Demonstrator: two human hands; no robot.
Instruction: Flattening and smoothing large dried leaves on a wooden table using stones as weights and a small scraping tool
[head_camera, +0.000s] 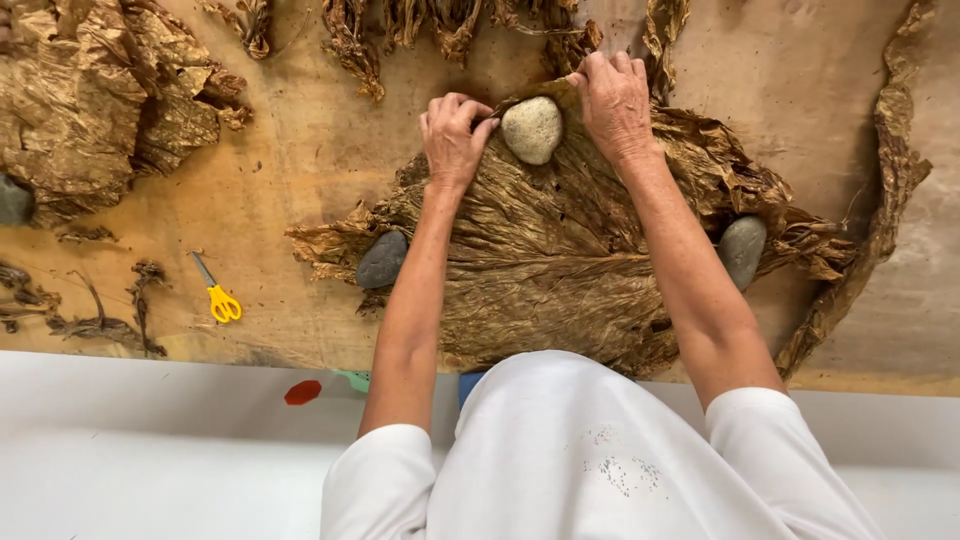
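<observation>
Head view, looking straight down on a brown, stained work surface (300, 160).

Stones: four counted. One pale rounded stone (532, 129) sits at the far end of the spread leaves; one dark grey stone (382, 260) weighs the left edge; one grey stone (741, 250) weighs the right edge; a fourth grey stone (12, 200) is partly cut off at the left border of the frame.

Leaves: one broad spread of flattened brown dried leaves (560, 260) lies in the middle, directly before the person. One separate crumpled heap (90, 100) lies at far left. Several twisted leaf bundles (400, 25) line the far edge; the exact number cannot be told. One long twisted strip (880, 200) runs down the right side. Loose stems (100, 320) lie at near left.

Scissors: one pair, yellow-handled (218, 295), lying apart from the leaves.

Hands: two. The left hand (455, 135), fingers curled, pinches the leaf edge just beside the pale stone. The right hand (615, 95), fingers bent down, grips the leaf edge on the stone's other side.

Near edge: a white ledge (150, 430) carrying small red, green and blue pieces.
</observation>
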